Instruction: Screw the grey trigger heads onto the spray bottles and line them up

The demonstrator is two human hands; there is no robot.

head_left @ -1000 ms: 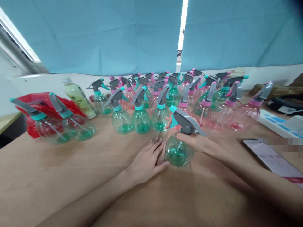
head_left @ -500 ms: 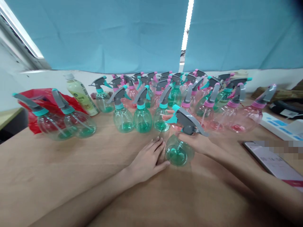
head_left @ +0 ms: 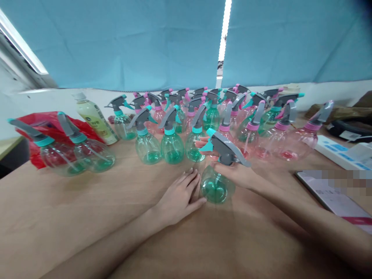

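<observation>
The right hand grips a round, clear-green plastic spray bottle, best held steady; the left hand lies outstretched.

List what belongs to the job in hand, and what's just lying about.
Job in hand: green spray bottle in the right hand; left hand beside it; probably the other spray bottles.

Lying about, apparently: red bag; labelled bottle; phone; power strip.

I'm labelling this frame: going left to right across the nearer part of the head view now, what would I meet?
Leftmost spray bottle, second spray bottle, left hand, teal-nozzled spray bottle held in the right hand, phone. The row of bottles behind the hands overlaps them, so I left it out.
</observation>
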